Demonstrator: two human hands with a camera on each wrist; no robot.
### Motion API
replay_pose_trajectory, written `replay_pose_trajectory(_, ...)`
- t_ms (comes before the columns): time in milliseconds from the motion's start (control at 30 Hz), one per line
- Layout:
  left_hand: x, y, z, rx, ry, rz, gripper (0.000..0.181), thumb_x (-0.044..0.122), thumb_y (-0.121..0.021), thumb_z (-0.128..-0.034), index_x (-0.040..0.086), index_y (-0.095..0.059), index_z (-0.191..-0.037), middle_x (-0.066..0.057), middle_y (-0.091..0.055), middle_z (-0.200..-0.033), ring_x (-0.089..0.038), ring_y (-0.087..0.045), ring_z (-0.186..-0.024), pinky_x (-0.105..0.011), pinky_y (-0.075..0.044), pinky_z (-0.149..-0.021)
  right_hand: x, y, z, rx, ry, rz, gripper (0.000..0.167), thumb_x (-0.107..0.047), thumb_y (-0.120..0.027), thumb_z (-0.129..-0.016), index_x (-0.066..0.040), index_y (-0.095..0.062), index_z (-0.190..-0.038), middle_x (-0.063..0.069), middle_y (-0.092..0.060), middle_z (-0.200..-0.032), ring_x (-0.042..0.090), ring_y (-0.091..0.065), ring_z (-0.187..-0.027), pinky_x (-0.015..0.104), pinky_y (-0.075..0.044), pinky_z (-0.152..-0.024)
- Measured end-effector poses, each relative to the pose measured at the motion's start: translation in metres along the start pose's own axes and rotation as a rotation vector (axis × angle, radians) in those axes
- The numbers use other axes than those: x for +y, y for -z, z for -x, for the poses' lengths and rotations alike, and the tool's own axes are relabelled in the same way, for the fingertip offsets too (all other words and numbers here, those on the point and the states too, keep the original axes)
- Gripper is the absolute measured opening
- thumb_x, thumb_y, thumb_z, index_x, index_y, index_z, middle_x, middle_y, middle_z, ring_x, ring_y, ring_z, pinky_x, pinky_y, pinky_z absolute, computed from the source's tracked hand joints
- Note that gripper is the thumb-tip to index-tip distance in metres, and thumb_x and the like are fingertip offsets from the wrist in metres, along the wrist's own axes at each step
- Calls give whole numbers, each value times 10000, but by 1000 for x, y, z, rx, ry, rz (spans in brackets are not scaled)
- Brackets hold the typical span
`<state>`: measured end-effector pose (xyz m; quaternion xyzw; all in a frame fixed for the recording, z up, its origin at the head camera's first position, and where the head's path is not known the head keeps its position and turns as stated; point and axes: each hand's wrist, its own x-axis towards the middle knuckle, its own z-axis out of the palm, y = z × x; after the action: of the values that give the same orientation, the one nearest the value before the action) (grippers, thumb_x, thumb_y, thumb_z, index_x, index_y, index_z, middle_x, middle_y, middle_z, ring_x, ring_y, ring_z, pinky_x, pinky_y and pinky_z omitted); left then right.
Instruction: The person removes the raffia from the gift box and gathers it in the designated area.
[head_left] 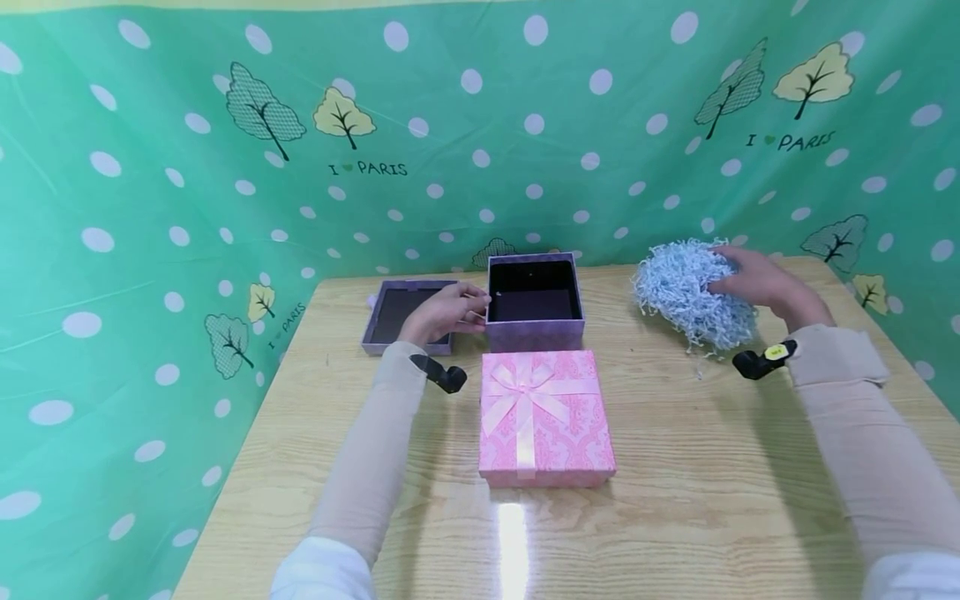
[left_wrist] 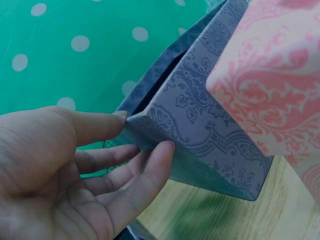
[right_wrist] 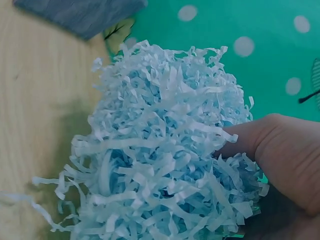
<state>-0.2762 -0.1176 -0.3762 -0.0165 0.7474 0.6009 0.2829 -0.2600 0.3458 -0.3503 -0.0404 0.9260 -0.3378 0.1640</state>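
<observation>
My left hand (head_left: 444, 313) is at the left side of an uncovered purple paisley box (head_left: 534, 337) with a black inside. In the left wrist view, the thumb tip touches the box's upper corner and the loosely bent fingers lie beside its patterned wall (left_wrist: 200, 110). Over at the right, my right hand (head_left: 765, 286) grips a fluffy heap of light blue shredded paper (head_left: 686, 292). Its thumb (right_wrist: 239, 145) sinks into the strands in the right wrist view, where the paper hides the other fingers.
A purple lid (head_left: 382, 348) with a dark inside lies left of the purple box, partly behind my left hand. Just in front of that box stands a closed pink patterned box (head_left: 551, 454) with a ribbon bow (head_left: 523, 390). A green dotted cloth (head_left: 480, 108) hangs behind the wooden table (head_left: 675, 517).
</observation>
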Motion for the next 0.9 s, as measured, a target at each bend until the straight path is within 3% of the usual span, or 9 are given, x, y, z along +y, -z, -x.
replay_pose_trajectory(433, 0, 1, 1, -4, 4, 2, 349, 165, -508, -997, 0, -428, -1294, -135, -491, -1088, -181, -611, -787, -506, -450, -1032, 30, -23, -18, 71, -31, 177, 704, -102, -525, -922, 110, -134, -1467, 420, -167, -1447, 593, -170, -1307, 699, -222, -1062)
replay_pose_trajectory(900, 0, 0, 1, 1, 5, -15, 354, 174, -508, -998, 1, -431, -1297, -130, -497, -1092, -184, -610, -795, -502, -454, -1028, 25, -24, -10, 45, -50, 168, 755, -213, -535, -947, 76, -90, -1485, 413, -152, -1456, 602, -172, -1299, 713, -218, -1051)
